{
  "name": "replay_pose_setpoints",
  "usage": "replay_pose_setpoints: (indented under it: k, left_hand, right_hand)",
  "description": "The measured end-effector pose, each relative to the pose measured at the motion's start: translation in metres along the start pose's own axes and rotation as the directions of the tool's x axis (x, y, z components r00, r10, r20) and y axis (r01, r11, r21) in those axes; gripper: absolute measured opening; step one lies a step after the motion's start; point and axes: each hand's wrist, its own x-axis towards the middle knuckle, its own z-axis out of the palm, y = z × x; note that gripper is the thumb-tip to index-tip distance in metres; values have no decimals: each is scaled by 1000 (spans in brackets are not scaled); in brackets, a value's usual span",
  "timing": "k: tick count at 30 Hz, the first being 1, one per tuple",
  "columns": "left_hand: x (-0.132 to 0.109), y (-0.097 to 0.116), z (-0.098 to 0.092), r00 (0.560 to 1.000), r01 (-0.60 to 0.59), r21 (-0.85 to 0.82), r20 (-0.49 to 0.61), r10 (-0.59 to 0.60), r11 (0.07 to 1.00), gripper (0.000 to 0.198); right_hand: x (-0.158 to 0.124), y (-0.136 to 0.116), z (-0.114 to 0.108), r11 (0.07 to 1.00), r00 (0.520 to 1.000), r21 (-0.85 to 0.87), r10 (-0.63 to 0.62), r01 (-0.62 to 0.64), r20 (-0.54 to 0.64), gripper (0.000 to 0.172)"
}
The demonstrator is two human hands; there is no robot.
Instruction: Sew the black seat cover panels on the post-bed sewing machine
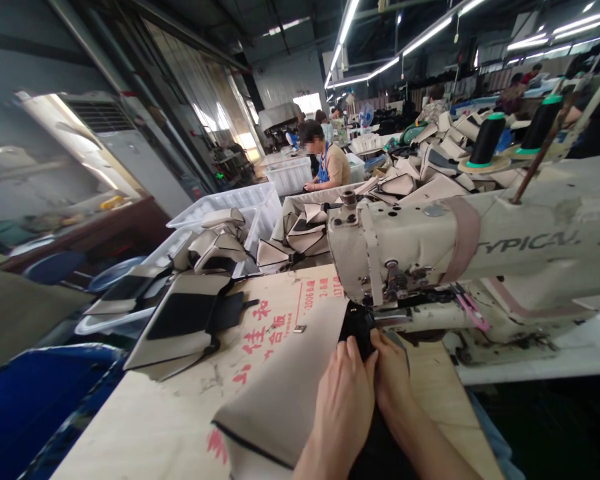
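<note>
Head view: a beige cloth [285, 393] with dark edging lies slantwise on the bench [145, 427], joined or overlapped by a black cloth [359, 328] at its right; which, I cannot tell.
Black cloth: bunched right at the head of the sewing machine [405, 240]; the needle is hidden.
Left hand [344, 390]: fingers curled down and closed on the black cloth, thumb toward the other hand.
Right hand [393, 373]: just beside the left, fingers bent and closed on the same black cloth, nearer the machine.
Metal piece [299, 329]: small, by the far edge of the beige cloth.
Bench: pale wood with red printed characters.
Machine: cream, worn, lettered TYPICAL, with a pink-handled tool [473, 310] under its arm.
Spools: two cones of black thread, one [487, 140] left of the other [543, 123], above the machine.
Sewn piece [187, 310]: beige and black, at the bench's left edge.
Bins: white plastic, one [263, 200] behind the bench, near heaped beige pieces [220, 247]; a blue container [45, 393] stands lower left.
Co-worker [336, 167]: blue apron, seated beyond the bins.
Overhead: rows of lit tubes [367, 79].
</note>
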Motion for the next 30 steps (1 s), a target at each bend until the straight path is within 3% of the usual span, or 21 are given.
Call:
replay_pose_setpoints:
  k: [3,7,10,15,20,26,30]
  left_hand:
    - [4,12,19,990,142,87,-23,-141,986,46]
    - [35,23,21,974,225,156,-76,-215,962,52]
    - [45,21,18,972,227,141,-98,-215,964,45]
    - [46,6,18,968,251,7,-32,-250,968,32]
    - [49,-8,18,977,212,-108,-1,-214,971,31]
    - [50,-7,12,978,196,97,57,-202,976,49]
    - [54,-9,13,975,200,104,78,-209,974,45]
  right_hand:
    - [-2,0,-1,999,999,24,46,-46,10,29]
    - [-4,-1,2,994,996,78,79,-81,31,24]
    - [-4,-2,5,983,991,136,110,-119,71,20]
    - [-2,-1,8,965,982,195,160,-177,97,31]
    - [-1,0,8,949,977,233,195,-211,90,32]
    - [0,0,5,941,973,250,211,-228,95,31]
    - [4,3,4,932,963,249,245,-265,111,35]
